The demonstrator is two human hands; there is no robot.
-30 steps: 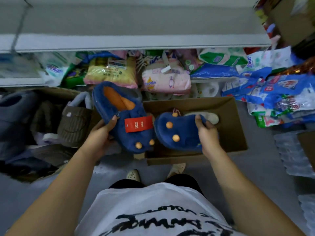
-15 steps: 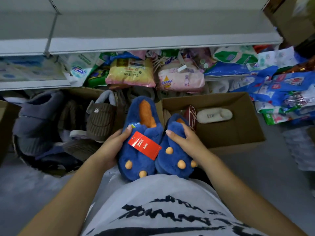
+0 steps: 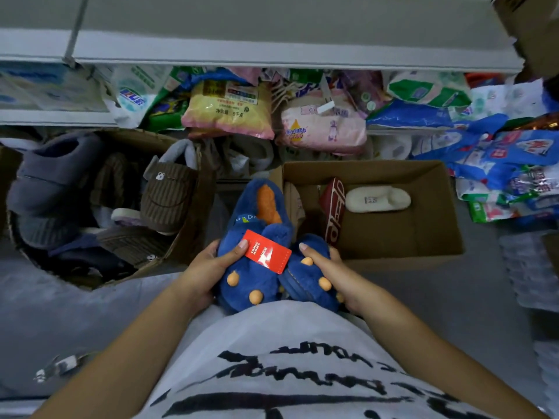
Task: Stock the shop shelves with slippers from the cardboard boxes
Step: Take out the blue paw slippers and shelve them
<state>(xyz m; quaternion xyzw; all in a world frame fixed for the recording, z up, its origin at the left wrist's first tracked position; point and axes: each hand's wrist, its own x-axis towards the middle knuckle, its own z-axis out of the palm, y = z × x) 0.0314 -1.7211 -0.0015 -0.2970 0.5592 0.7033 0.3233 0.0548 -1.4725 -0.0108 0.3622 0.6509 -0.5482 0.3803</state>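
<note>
I hold a pair of fluffy blue slippers with orange claws close to my belly. My left hand point(image 3: 208, 267) grips the left blue slipper point(image 3: 254, 285), which carries a red tag point(image 3: 267, 255) and shows an orange lining. My right hand point(image 3: 329, 267) grips the right blue slipper point(image 3: 305, 282), pressed against the first. Beyond them lies an open cardboard box point(image 3: 438, 207) holding a white slipper point(image 3: 378, 199) and a red slipper point(image 3: 332, 213). A second cardboard box point(image 3: 184, 246) at the left is full of grey and brown slippers point(image 3: 169, 192).
A white shelf board point(image 3: 272, 60) runs across the top. Below it lie packed bags of goods point(image 3: 230, 107), with more blue packets point(image 3: 499, 158) piled at the right. Grey floor surrounds the boxes. Wrapped bottle packs point(image 3: 529, 267) sit at the far right.
Both hands have drawn the two blue slippers back from over the box towards my body and brought them side by side. The view has shifted slightly.
</note>
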